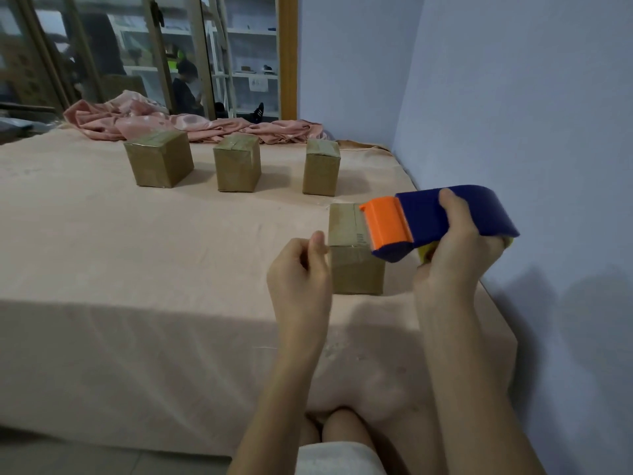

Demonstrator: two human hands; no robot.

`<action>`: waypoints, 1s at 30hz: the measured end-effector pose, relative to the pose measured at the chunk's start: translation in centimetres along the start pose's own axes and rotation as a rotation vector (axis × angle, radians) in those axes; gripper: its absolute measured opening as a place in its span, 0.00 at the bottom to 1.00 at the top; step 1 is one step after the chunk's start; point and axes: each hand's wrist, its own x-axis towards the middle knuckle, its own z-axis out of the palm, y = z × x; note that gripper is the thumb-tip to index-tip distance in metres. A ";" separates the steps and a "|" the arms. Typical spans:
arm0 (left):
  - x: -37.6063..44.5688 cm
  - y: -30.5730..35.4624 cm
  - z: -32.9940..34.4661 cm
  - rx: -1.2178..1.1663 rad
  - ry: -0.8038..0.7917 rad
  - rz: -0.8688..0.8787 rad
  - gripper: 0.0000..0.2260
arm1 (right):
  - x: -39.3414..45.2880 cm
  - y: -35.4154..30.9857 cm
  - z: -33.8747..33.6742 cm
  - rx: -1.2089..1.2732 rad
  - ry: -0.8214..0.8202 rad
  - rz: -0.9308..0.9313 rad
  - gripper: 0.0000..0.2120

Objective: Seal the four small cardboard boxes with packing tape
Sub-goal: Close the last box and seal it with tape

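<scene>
I'm working on the fourth box point(354, 255), sitting near the bed's point(137, 269) right edge (the three boxes point(236, 162) behind look taped). My right hand point(455, 258) is grasping the dispenser point(435, 221) over its top, while my left hand point(301, 272) is pinching at the box's near corner, apparently holding the tape end. Next I'm judging the tape needs drawing across the seam and pressing down.

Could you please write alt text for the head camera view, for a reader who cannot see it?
A person's right hand holds a blue and orange tape dispenser over the nearest cardboard box, the left hand pinching beside it. Three more boxes stand in a row behind on a peach-covered bed.
</scene>
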 end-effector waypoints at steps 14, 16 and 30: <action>5.7 -2.3 -0.7 0.108 -0.267 -0.199 0.16 | 0.5 1.0 2.2 -0.676 -0.294 -0.472 0.29; 5.9 -2.7 -0.8 0.106 -0.284 -0.206 0.16 | 0.6 1.3 2.7 -0.763 -0.304 -0.508 0.29; 6.7 -4.8 0.0 0.107 -0.355 -0.243 0.17 | 0.8 2.9 4.2 -1.079 -0.330 -0.552 0.29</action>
